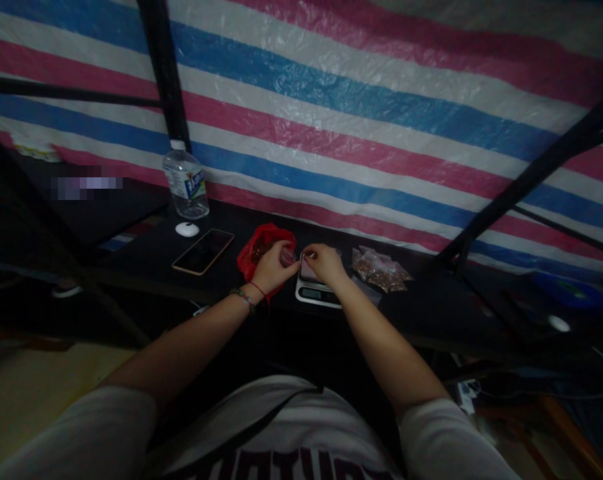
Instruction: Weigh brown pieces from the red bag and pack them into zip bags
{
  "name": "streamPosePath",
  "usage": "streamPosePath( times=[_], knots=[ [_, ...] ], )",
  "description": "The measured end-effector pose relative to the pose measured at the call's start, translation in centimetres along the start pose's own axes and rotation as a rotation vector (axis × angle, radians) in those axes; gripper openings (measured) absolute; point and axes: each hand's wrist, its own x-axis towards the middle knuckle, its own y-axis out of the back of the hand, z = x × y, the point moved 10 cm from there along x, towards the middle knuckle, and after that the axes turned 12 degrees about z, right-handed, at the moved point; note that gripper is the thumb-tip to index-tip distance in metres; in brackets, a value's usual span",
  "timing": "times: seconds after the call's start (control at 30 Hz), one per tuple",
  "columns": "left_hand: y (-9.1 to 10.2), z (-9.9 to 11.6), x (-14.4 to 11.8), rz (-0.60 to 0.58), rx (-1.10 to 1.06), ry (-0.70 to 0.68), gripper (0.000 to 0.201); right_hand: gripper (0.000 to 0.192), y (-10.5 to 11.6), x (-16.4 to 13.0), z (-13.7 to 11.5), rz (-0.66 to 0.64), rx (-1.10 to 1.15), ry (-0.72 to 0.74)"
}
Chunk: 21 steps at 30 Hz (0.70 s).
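Both hands' grips pinch a small clear bag [292, 255] over the scale [315, 291], between red bag [261, 241] and filled packets [380, 268].

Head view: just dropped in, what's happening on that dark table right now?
A person sits at the dark table, both hands together over a small scale. The left hand and right hand pinch a small clear packet between them, above the scale. A red bag of brownish bits lies open behind the left hand. Filled packets are piled right of the scale. A phone, a white puck and a water bottle sit to the left.
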Motion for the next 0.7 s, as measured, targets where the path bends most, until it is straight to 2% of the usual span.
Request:
streamPosePath(
  times=[0.1, 0.3, 0.43, 0.6, 0.7],
  knots=[
    [0.2, 2.2, -0.3, -0.042, 0.048, -0.056, 0.054, 0.017, 2.5, -0.7, -1.0, 0.151, 0.237, -0.011],
    [0.0, 6.4, -1.5, -0.116, 0.05, -0.133, 0.052, 0.012, 4.7, -3.2, -4.1, 0.186, 0.301, 0.087],
    [0.2, 7.6, -2.0, -0.125, -0.008, -0.111, 0.054, 0.012, 6.4, -4.8, -5.0, 0.187, 0.358, 0.106],
    [0.6, 8.9, -2.5, -0.136, -0.026, -0.123, 0.064, 0.007, 7.5, -6.0, -6.0, 0.086, 0.378, 0.167],
    [0.9, 9.3, -2.6, -0.142, -0.034, -0.173, 0.085, 0.012, 9.5, -5.9, -4.4, 0.232, 0.388, 0.109]
  ],
)
